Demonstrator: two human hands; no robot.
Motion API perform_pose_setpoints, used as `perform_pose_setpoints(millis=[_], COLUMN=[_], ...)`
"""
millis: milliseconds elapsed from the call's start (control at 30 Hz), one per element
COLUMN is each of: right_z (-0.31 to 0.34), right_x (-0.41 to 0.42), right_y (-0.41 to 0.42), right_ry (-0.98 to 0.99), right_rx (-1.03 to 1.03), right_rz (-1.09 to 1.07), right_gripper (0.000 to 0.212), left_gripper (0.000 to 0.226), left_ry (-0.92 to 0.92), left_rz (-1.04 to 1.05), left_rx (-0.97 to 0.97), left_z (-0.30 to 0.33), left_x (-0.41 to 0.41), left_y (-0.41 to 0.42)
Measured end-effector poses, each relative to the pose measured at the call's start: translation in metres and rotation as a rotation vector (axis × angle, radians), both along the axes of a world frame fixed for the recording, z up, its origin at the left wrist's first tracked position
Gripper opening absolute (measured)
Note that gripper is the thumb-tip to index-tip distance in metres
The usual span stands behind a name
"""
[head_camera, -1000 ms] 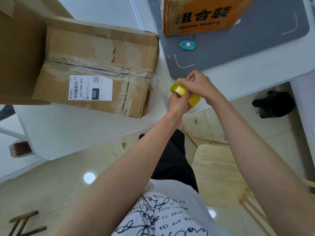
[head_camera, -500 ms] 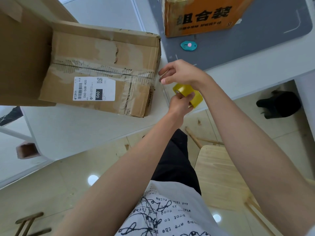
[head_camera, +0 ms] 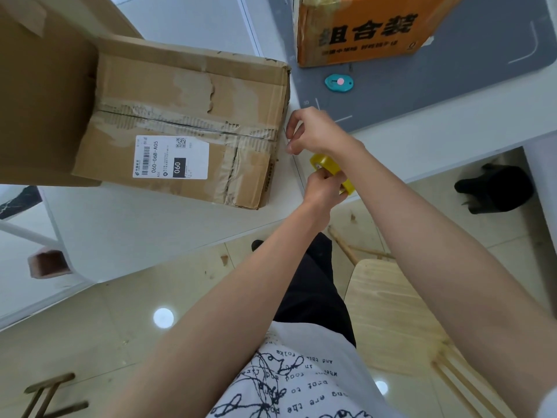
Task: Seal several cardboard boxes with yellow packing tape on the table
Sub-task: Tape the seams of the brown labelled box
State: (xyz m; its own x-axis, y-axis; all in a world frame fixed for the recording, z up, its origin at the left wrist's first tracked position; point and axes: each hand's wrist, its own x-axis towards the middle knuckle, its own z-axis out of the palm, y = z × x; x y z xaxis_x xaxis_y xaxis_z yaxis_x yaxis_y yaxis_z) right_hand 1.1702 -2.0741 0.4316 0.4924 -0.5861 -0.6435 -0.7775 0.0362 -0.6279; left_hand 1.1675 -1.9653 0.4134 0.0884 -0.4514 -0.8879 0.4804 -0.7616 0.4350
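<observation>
yellow tape roll [head_camera: 327, 167], gripped by left hand [head_camera: 324, 188]

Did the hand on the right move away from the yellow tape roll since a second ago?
Yes. The right hand has pulled up and left off the tape roll, toward the brown box corner, while the left hand grips the roll.

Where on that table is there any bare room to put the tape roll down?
Bare white tabletop lies in front of the worn brown box, toward the near edge. The strip between the grey mat and the table edge is also free. It is crowded where both hands work the tape roll.
</observation>
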Motion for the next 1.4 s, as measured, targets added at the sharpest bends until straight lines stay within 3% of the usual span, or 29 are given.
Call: perform_pose_setpoints(millis=[267, 433, 667, 833, 967, 1200, 1400], right_z=[0.001, -0.003, -0.017, -0.004, 0.004, 0.032, 0.067], right_x=[0.020, 0.020, 0.023, 0.017, 0.015, -0.030, -0.031], right_y=[0.000, 0.003, 0.008, 0.005, 0.003, -0.020, -0.019], right_ry=[0.005, -0.004, 0.161, 0.219, 0.210, 0.110, 0.060], right_rx=[-0.066, -0.093, -0.145, -0.136, -0.079, -0.083, -0.133], right_rz=[0.043, 0.025, 0.063, 0.288, 0.401, -0.015, -0.365], right_gripper=[0.050, 0.049, 0.033, 0.020, 0.026, 0.027, 0.031], left_gripper=[0.032, 0.031, 0.034, 0.025, 0.032, 0.040, 0.035], left_ry=[-0.010, -0.007, -0.004, 0.001, 0.014, 0.011, -0.047], left_rz=[-0.031, -0.023, -0.015, -0.012, -0.025, -0.034, -0.205], left_rx=[-0.004, 0.012, 0.024, 0.047, 0.049, -0.018, -0.173], left_z=[0.006, 0.009, 0.008, 0.008, 0.007, 0.021, 0.069], left_x=[0.000, 0.000, 0.000, 0.000, 0.003, 0.023, 0.049], left_y=[0.000, -0.002, -0.005, -0.009, -0.009, -0.017, -0.040])
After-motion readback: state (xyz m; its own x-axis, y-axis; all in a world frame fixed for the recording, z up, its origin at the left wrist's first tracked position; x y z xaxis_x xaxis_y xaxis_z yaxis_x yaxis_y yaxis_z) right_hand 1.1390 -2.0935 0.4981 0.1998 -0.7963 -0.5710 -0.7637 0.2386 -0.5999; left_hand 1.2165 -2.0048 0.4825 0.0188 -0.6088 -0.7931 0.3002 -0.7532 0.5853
